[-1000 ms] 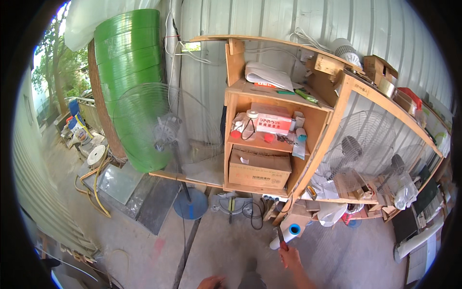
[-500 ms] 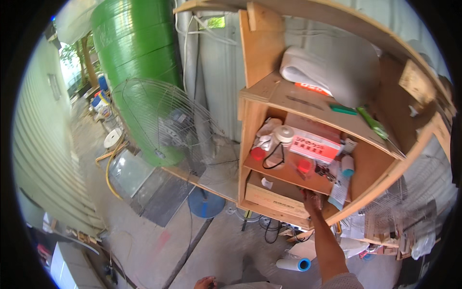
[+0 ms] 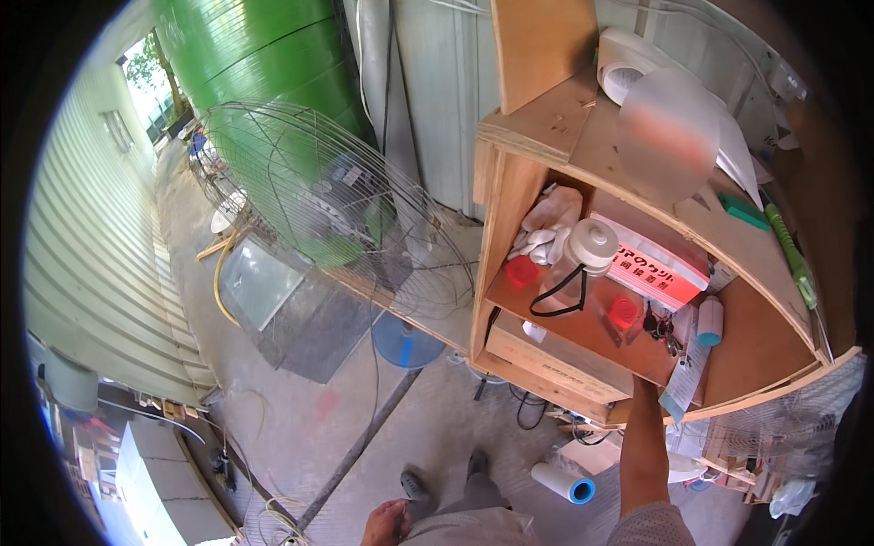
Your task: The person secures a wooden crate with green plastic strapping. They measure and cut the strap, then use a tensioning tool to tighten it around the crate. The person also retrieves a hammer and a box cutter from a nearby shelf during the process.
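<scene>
The right hand is hidden below the middle shelf [image 3: 587, 332], right of centre, its grip untellable; the left hand [image 3: 387, 521] curls at bottom centre, contents unclear. Best guide the right forearm [image 3: 645, 455] clear of the paper slip [image 3: 685, 382] and adjacent cardboard box [image 3: 555, 369].

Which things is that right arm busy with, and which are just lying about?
Seem part of the job:
wooden shelf unit, with the right forearm extending inside, right hand hidden
cardboard box beside that forearm

Seem just lying about:
white roll with a blue end
bottle with a strap
green-handled tool
</scene>
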A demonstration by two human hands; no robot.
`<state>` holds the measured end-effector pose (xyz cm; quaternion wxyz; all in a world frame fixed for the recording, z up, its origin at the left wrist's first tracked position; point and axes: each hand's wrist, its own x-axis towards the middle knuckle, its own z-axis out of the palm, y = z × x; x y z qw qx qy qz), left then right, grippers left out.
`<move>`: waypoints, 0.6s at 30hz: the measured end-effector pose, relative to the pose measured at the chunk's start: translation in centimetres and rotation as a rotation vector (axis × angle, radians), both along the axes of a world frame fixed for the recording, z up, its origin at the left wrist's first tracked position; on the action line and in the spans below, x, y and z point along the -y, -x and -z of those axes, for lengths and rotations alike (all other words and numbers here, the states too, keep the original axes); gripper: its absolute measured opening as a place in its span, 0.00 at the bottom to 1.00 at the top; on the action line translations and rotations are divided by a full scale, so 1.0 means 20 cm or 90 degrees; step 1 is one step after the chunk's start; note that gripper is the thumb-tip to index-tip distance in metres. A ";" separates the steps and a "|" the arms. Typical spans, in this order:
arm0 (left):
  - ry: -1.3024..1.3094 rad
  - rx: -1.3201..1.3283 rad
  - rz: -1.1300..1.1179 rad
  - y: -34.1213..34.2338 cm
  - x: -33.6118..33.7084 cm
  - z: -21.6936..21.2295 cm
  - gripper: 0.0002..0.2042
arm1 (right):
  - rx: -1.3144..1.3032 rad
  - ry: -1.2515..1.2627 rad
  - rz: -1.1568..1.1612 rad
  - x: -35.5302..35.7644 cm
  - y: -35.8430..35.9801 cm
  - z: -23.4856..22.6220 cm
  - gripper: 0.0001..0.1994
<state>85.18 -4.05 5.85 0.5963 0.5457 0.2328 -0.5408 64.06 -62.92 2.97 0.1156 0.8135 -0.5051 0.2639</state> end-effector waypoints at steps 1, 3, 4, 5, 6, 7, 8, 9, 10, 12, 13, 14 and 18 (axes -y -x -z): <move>-0.004 0.001 0.003 -0.01 0.00 0.01 0.09 | 0.002 0.000 0.008 -0.02 0.02 -0.01 0.13; -0.009 0.003 0.002 -0.02 0.01 0.03 0.09 | 0.002 0.001 0.009 -0.03 0.02 -0.04 0.13; -0.013 0.005 0.006 -0.03 0.01 0.05 0.09 | 0.004 0.002 0.010 -0.04 0.03 -0.05 0.13; -0.018 0.007 0.012 -0.04 0.02 0.07 0.09 | 0.004 0.002 0.012 -0.05 0.03 -0.06 0.13; -0.023 0.008 0.019 -0.05 0.02 0.08 0.09 | 0.003 0.000 0.014 -0.06 0.02 -0.07 0.13; -0.020 0.002 0.018 -0.06 0.03 0.09 0.09 | 0.005 -0.001 0.016 -0.07 0.02 -0.07 0.12; -0.015 -0.002 0.017 -0.06 0.04 0.10 0.09 | 0.003 0.000 0.014 -0.07 0.03 -0.08 0.12; -0.009 -0.006 0.016 -0.07 0.05 0.10 0.09 | 0.003 0.002 0.015 -0.08 0.02 -0.08 0.12; -0.005 -0.012 0.025 -0.07 0.05 0.10 0.08 | -0.001 0.001 0.017 -0.09 0.03 -0.09 0.12; -0.001 -0.020 0.040 -0.09 0.06 0.10 0.08 | -0.001 0.001 0.020 -0.10 0.05 -0.09 0.12; -0.006 -0.019 0.033 -0.09 0.07 0.09 0.08 | -0.005 0.004 0.022 -0.09 0.06 -0.10 0.12; -0.014 -0.016 0.024 -0.09 0.09 0.06 0.08 | -0.005 0.003 0.019 -0.09 0.06 -0.11 0.12; -0.027 -0.012 0.010 -0.09 0.08 0.05 0.08 | -0.009 0.001 0.017 -0.10 0.06 -0.10 0.12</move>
